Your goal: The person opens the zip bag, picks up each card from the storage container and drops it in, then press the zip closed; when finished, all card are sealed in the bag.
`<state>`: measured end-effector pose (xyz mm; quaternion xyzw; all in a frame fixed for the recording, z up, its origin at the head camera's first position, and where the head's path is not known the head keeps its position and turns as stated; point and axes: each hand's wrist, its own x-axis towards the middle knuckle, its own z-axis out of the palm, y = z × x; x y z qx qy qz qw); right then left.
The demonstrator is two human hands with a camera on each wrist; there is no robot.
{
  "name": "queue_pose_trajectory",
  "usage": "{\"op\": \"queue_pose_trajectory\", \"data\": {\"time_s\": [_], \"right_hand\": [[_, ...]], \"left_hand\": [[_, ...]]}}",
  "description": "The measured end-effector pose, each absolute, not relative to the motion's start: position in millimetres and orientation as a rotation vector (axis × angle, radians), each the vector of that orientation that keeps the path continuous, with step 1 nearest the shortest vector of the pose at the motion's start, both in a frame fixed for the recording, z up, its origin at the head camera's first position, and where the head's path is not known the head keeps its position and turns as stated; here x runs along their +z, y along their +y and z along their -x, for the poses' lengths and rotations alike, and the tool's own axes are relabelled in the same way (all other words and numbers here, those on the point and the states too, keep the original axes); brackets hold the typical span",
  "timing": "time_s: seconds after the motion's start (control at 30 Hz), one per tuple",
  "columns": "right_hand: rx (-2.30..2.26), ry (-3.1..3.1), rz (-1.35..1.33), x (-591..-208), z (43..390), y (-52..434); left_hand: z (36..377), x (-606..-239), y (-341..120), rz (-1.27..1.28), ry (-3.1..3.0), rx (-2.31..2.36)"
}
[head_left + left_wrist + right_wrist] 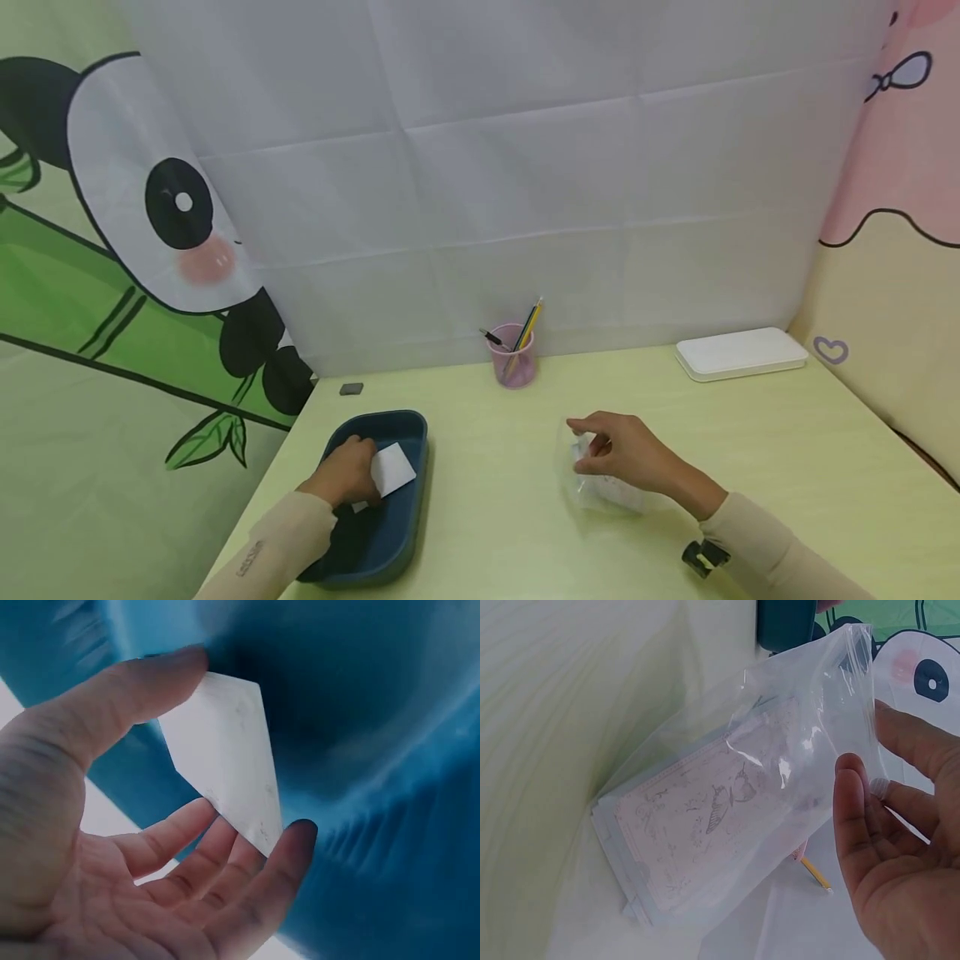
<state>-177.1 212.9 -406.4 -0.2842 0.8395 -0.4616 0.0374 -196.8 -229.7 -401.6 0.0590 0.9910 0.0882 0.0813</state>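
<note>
In the head view my left hand [348,472] reaches into a dark blue tray [408,533]. It holds a white card [393,469]; the left wrist view shows this card [225,750] between the thumb and the fingertips, close to the tray's blue wall [397,847]. My right hand [626,452] grips the upper edge of a clear plastic bag [588,497] above the table. Inside the bag [810,735], the right wrist view shows a stack of pale cards [697,817], the front one printed with a butterfly.
A pink pen cup [515,367] with pencils and a pen stands at the table's back edge. The white flat box [741,353] lies at the back right. A small grey piece [351,389] is behind the tray. White cloth [487,183] hangs behind the table [495,500].
</note>
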Motion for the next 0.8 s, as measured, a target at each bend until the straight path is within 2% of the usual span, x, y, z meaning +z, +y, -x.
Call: {"op": "queue_pose_trajectory", "data": {"time_s": [0.43,0.8], "right_hand": [[-1.413,2.581,0.878,-406,176,211],[-1.4,2.594,0.869,-405,178,210]], "left_hand": [[190,-377,-235,-0.186,3.031,0.335],[187,-341,-193,-0.353,3.071,0.436]]}}
